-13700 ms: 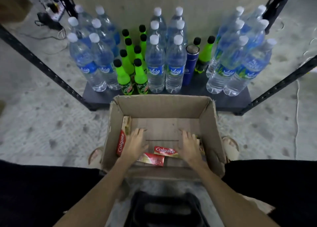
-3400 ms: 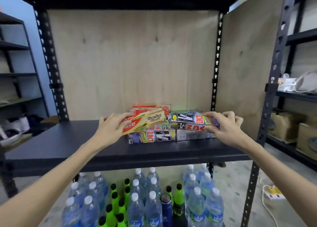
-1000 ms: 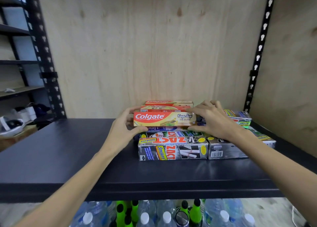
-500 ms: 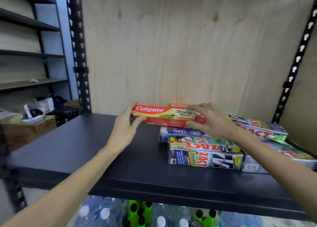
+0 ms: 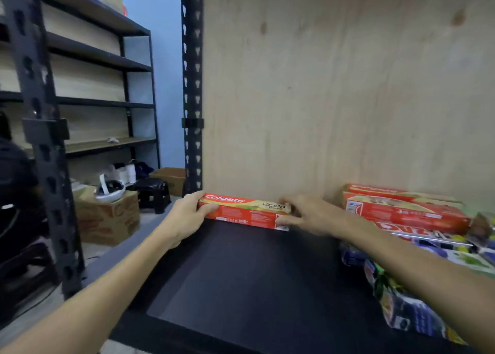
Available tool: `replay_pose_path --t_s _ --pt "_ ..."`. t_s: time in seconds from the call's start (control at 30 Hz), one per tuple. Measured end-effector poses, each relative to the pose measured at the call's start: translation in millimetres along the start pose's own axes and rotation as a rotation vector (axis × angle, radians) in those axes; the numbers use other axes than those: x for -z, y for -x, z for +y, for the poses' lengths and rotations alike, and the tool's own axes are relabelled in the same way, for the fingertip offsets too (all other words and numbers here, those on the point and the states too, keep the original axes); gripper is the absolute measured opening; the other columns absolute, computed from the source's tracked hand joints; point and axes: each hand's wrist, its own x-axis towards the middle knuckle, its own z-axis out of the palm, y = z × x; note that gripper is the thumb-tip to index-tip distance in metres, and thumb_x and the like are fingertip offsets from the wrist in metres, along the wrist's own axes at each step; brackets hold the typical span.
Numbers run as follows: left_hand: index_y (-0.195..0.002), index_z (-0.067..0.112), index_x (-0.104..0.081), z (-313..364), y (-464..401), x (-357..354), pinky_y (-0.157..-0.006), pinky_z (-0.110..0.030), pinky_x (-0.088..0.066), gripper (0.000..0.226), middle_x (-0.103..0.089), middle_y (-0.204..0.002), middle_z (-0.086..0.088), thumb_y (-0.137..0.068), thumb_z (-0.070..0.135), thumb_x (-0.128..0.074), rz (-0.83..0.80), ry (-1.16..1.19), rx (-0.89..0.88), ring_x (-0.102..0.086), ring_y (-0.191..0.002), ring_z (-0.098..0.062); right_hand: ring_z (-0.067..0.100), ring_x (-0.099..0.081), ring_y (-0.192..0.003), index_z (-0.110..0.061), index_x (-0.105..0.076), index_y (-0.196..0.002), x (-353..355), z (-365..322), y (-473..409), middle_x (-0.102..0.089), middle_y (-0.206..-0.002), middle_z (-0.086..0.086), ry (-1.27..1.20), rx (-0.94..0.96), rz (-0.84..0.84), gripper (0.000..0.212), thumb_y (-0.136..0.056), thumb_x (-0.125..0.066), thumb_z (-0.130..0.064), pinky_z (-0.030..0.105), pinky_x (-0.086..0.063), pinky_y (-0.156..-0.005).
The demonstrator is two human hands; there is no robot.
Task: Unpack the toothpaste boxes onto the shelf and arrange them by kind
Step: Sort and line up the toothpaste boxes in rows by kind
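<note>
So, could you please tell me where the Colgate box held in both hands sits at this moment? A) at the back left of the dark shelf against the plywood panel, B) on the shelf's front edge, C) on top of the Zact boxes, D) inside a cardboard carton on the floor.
A: the Colgate box, gripped by the left hand and right hand, lies by the plywood panel on the shelf.
</note>
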Motion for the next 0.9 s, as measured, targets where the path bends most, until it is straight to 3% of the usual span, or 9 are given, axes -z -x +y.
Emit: replay_pose_path --t_s 0.1,0.17,0.27,0.37,0.43,0.67,0.9 --pt "-0.126 0.01 -0.064 -9.3 -21.5 -0.9 -0.091 -0.029 -0.049 0.039 -0.068 -0.107 0.005 -0.095 0.033 -0.067 0.054 -0.005 -0.005 -0.063 -0.101 -0.012 0.017 -0.045 -0.099 -0.026 -0.057 -0.134 -5.5 6.7 -21.4 -0.056 -0.104 0.004 -0.025 -0.019 0.046 0.047 -0.094 -0.062 -0.05 0.029 -0.041 -0.087" --pt "-0.123 0.015 -0.066 -16.0 -36.2 -4.0 -0.095 -0.031 -0.053 0.041 -0.073 -0.103 0.006 -0.089 0.037 -0.074 0.083 0.022 0.001 -0.068 -0.097 -0.009 0.016 -0.054 -0.097 -0.025 -0.059 -0.137 -10.8 10.2 -32.2 -0.068 -0.111 0.003 -0.047 0.008 0.047 0.045 -0.096 -0.062 -0.043 0.031 -0.045 -0.085" --pt "-0.12 0.018 -0.065 -23.4 -53.1 -10.5 -0.094 -0.032 -0.054 0.043 -0.073 -0.104 0.007 -0.086 0.04 -0.076 0.094 0.033 0.01 -0.069 -0.096 -0.008 0.023 -0.062 -0.101 -0.021 -0.052 -0.137 -22.1 16.1 -41.9 -0.069 -0.117 0.006 -0.085 -0.024 0.075 0.046 -0.096 -0.062 -0.039 0.036 -0.049 -0.088" --pt "-0.117 0.018 -0.062 -26.5 -60.4 -13.7 -0.091 -0.027 -0.053 0.039 -0.072 -0.104 0.006 -0.085 0.033 -0.079 0.104 0.069 0.012 -0.068 -0.095 -0.007 0.026 -0.063 -0.092 -0.021 -0.035 -0.122 -28.6 22.1 -46.8 -0.067 -0.106 0.007 -0.126 -0.043 0.131 0.048 -0.092 -0.063 -0.047 0.045 -0.052 -0.083" --pt "-0.119 0.016 -0.062 -30.0 -63.8 -15.2 -0.093 -0.03 -0.055 0.039 -0.072 -0.106 0.005 -0.085 0.025 -0.08 0.099 0.077 0.018 -0.069 -0.096 -0.008 0.027 -0.062 -0.086 -0.02 -0.029 -0.117 -31.1 22.0 -48.9 -0.064 -0.097 0.008 -0.135 -0.047 0.159 0.049 -0.093 -0.064 -0.045 0.043 -0.051 -0.078" --pt "-0.122 0.019 -0.059 -34.8 -72.7 -19.5 -0.097 -0.042 -0.055 0.04 -0.069 -0.116 -0.001 -0.087 0.026 -0.077 0.106 -0.013 0.018 -0.066 -0.104 -0.017 0.028 -0.058 -0.082 -0.015 -0.03 -0.12 -29.6 15.3 -53.3 -0.057 -0.086 0.006 -0.119 -0.062 0.161 0.052 -0.093 -0.065 -0.041 0.041 -0.048 -0.075" --pt "-0.121 0.02 -0.063 -34.2 -69.8 -18.3 -0.097 -0.041 -0.054 0.042 -0.07 -0.114 0.001 -0.083 0.03 -0.08 0.144 -0.029 0.012 -0.066 -0.104 -0.015 0.018 -0.055 -0.075 -0.012 -0.03 -0.126 -24.1 12.3 -50.2 -0.054 -0.08 -0.003 -0.187 -0.084 0.158 0.06 -0.09 -0.071 -0.037 0.032 -0.038 -0.068"
